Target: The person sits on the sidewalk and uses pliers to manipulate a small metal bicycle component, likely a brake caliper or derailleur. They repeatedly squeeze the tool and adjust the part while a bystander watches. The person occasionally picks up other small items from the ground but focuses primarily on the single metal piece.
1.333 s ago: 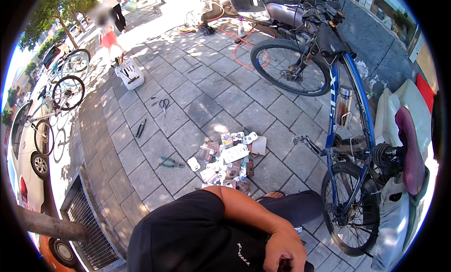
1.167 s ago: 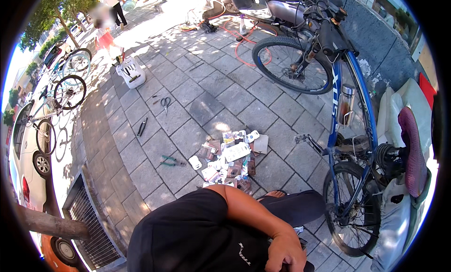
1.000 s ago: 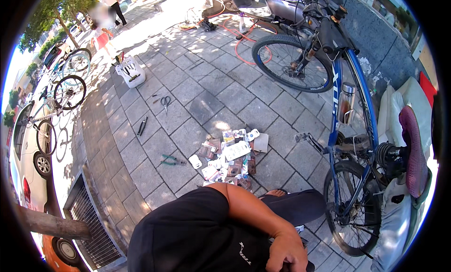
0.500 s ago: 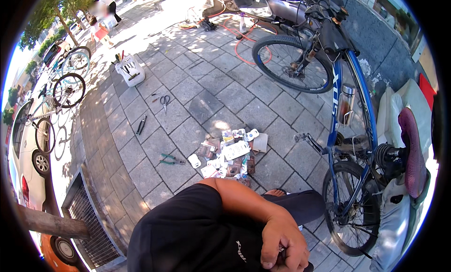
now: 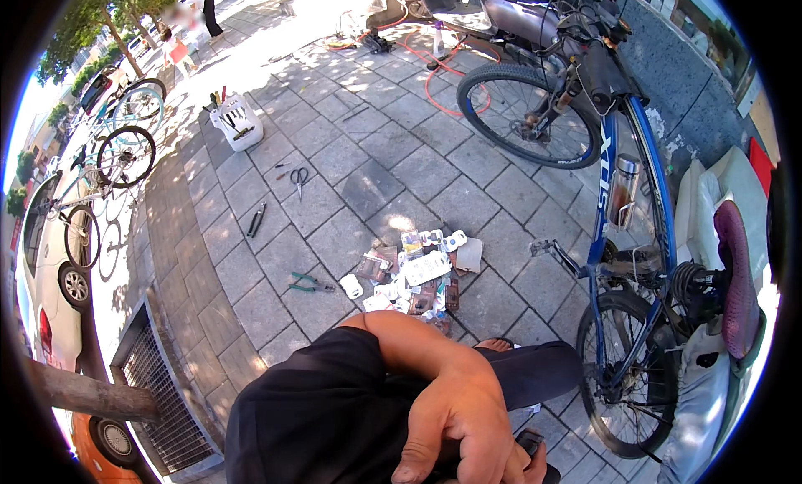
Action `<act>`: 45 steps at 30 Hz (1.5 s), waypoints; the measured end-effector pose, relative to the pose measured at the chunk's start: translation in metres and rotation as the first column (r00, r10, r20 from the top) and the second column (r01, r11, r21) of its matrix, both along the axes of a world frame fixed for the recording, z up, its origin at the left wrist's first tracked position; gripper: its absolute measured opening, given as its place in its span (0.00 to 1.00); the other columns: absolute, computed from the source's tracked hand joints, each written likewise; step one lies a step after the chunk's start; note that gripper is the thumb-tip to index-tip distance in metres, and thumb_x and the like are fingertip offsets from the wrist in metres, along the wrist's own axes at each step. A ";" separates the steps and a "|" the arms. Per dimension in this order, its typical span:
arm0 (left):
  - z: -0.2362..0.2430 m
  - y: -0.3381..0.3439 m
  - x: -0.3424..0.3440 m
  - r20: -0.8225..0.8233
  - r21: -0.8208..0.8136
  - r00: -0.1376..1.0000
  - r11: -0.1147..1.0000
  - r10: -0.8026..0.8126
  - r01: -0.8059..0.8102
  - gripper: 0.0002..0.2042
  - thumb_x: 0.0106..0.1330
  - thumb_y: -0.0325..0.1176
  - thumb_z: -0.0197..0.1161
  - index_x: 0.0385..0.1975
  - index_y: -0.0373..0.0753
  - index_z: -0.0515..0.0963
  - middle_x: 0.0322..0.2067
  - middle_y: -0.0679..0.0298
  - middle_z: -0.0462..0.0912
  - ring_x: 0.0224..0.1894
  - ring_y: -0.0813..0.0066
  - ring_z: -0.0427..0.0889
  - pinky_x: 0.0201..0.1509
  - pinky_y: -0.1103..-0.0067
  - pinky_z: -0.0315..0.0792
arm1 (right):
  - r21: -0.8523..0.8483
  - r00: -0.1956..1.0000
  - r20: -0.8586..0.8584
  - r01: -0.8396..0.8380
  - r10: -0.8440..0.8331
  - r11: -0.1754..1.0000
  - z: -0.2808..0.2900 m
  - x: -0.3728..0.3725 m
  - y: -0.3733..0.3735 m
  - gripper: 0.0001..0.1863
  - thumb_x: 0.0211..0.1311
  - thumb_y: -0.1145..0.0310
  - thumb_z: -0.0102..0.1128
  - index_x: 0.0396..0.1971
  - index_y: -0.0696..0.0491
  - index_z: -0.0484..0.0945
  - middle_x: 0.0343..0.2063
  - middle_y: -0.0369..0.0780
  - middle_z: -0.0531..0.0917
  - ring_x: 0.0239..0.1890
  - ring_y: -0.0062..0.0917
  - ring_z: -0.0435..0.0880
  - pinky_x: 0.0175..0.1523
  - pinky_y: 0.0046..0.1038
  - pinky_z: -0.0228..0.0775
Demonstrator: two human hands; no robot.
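My left hand is low in the picture, close to my body, its forearm reaching over my black-clothed lap. Its fingers curl downward and its thumb hangs apart at the left; whatever they grip is hidden. Just beside it, fingers of my right hand show at the lower edge, closed around a small dark object whose kind I cannot tell. Beyond my arm, a heap of small packets, white plastic pieces and brown packs lies on the paving. Green-handled pliers lie left of the heap.
Farther off lie scissors, a black slim tool and a white cut-open jug holding tools. A blue bicycle stands at the right, with a scooter and orange hose behind. A metal grate is at left.
My left hand has moved left and turned, its thumb lower. The right hand's fingers and the small dark object now show beside it. The view has shifted slightly.
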State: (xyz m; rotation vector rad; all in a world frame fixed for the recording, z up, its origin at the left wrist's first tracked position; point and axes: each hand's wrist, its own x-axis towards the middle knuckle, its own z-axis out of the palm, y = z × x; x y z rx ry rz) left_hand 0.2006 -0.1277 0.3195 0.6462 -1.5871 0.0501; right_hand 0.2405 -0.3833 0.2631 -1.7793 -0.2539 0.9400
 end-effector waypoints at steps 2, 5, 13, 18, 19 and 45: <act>0.001 0.000 -0.005 -0.022 -0.018 1.000 1.000 0.017 -0.017 0.17 0.74 0.49 0.66 0.40 0.39 0.82 0.33 0.58 0.78 0.31 0.55 0.64 0.40 0.63 0.54 | 0.017 1.000 0.005 0.023 -0.024 1.000 0.002 -0.002 -0.001 0.18 0.71 0.67 0.66 0.56 0.56 0.76 0.36 0.38 0.83 0.28 0.18 0.76 0.30 0.22 0.68; 0.000 0.005 -0.010 0.027 -0.011 0.999 1.000 0.025 -0.025 0.17 0.74 0.49 0.66 0.41 0.38 0.83 0.35 0.55 0.79 0.34 0.52 0.68 0.40 0.60 0.57 | -0.006 0.998 -0.013 0.056 -0.056 0.998 0.008 -0.004 -0.007 0.17 0.71 0.68 0.66 0.55 0.56 0.76 0.36 0.37 0.83 0.27 0.18 0.76 0.29 0.22 0.68; 0.024 0.032 -0.025 0.132 0.096 0.971 0.972 0.201 -0.215 0.19 0.74 0.51 0.65 0.41 0.38 0.82 0.34 0.54 0.80 0.37 0.47 0.74 0.40 0.59 0.62 | -0.253 0.994 -0.103 -0.050 0.024 0.966 0.019 0.009 -0.022 0.33 0.70 0.56 0.70 0.69 0.50 0.69 0.55 0.46 0.82 0.52 0.24 0.82 0.54 0.27 0.74; 0.037 0.049 -0.031 0.232 0.264 0.942 0.916 0.243 -0.301 0.19 0.74 0.51 0.64 0.42 0.38 0.81 0.35 0.54 0.80 0.36 0.49 0.79 0.36 0.60 0.65 | -0.192 0.999 -0.047 0.017 -0.026 0.981 0.029 0.000 -0.010 0.20 0.70 0.59 0.68 0.55 0.51 0.75 0.35 0.37 0.79 0.33 0.18 0.74 0.36 0.22 0.64; 0.038 0.053 -0.029 0.258 0.288 0.938 0.908 0.233 -0.305 0.19 0.75 0.51 0.64 0.43 0.37 0.81 0.36 0.54 0.81 0.36 0.49 0.80 0.36 0.60 0.67 | -0.163 0.998 -0.024 0.046 -0.050 0.986 0.031 -0.004 -0.006 0.16 0.70 0.60 0.68 0.51 0.51 0.77 0.30 0.34 0.78 0.27 0.16 0.71 0.30 0.21 0.62; -0.106 -0.062 0.085 -0.201 0.147 0.963 0.967 -0.177 0.209 0.15 0.67 0.36 0.74 0.39 0.25 0.85 0.28 0.61 0.84 0.35 0.73 0.79 0.40 0.74 0.72 | -0.373 0.964 0.215 -0.068 0.157 0.925 0.023 0.053 -0.020 0.25 0.71 0.66 0.61 0.65 0.59 0.71 0.53 0.46 0.83 0.54 0.35 0.82 0.63 0.34 0.73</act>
